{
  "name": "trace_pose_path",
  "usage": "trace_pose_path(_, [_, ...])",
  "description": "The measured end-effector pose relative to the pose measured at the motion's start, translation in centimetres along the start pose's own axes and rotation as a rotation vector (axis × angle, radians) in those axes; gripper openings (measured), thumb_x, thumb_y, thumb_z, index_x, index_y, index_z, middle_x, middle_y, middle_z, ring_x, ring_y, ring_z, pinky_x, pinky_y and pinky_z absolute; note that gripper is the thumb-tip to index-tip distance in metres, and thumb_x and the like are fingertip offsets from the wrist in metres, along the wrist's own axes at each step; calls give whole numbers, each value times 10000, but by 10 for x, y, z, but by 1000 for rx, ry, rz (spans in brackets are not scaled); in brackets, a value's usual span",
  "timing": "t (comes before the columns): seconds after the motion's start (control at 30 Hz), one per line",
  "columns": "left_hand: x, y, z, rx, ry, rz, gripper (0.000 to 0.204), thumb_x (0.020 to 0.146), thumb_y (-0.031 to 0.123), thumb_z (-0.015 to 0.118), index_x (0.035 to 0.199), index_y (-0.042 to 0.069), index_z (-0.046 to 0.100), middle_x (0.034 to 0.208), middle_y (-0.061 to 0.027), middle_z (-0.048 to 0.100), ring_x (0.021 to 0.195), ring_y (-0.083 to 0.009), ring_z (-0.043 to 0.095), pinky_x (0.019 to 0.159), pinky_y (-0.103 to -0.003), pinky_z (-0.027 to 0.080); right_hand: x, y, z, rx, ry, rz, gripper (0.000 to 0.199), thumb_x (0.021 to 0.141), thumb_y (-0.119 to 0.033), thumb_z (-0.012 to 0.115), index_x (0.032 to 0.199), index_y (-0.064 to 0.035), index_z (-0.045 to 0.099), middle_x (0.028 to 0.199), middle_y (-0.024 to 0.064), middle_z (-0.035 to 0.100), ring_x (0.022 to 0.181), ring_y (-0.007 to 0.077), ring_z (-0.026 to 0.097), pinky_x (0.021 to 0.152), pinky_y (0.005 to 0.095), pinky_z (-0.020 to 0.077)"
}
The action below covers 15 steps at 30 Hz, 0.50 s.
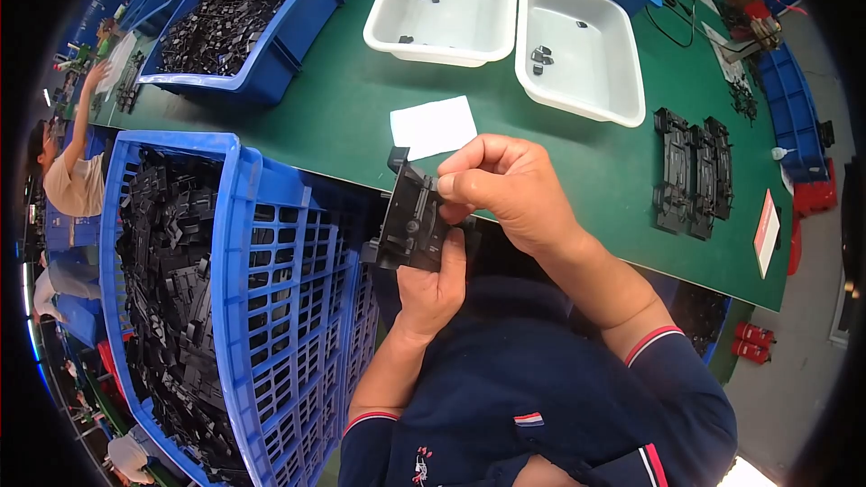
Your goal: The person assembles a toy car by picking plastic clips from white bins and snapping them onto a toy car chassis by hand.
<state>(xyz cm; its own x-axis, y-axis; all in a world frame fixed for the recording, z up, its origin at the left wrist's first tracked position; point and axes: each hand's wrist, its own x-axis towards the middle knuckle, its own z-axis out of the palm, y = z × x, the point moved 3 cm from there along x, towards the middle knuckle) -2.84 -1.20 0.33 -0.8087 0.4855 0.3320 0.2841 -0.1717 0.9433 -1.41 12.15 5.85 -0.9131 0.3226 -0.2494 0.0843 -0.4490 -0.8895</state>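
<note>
Left hand (433, 299) clamped on black plastic part (408, 227), held up across near edge of green table (613, 185). Right hand (516, 189): fingertips at part's upper side (pinching or not, cannot tell). Open tabletop between white paper (435, 126) and black parts (674, 171) at right.

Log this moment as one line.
left hand: grips black plastic part | right hand: at part's upper right side | nearby: white sheet on green table
</note>
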Motion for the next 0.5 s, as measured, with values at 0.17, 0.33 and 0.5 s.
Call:
trace_pose_path(0.17, [-1, -1, -1, -14, 13, -6, 224, 925, 7, 515, 1142, -17, 566, 1056, -71, 622, 961, -165, 591, 839, -280, 462, -1, 0, -1, 9, -4, -5, 86, 784, -31, 685, 840, 18, 644, 760, 68, 647, 642, 131, 623, 611, 271, 537])
trace_pose_path(0.33, [-4, -3, 0, 16, -14, 7, 244, 925, 9, 519, 1166, -19, 551, 1075, -68, 614, 967, -157, 585, 845, -276, 461, -2, 1, 0, 17, -10, -12, 100, 779, -40, 668, 836, 36, 637, 752, 72, 636, 657, 102, 591, 612, 239, 507])
trace_pose_path(0.5, [-5, -4, 3, -57, 18, -21, 253, 921, -10, 521, 1173, -19, 534, 1076, -58, 599, 974, -132, 570, 843, -252, 459, -2, 8, -1, 29, 14, -33, 81, 793, -22, 684, 851, 18, 645, 780, 67, 650, 653, 123, 617, 622, 255, 531])
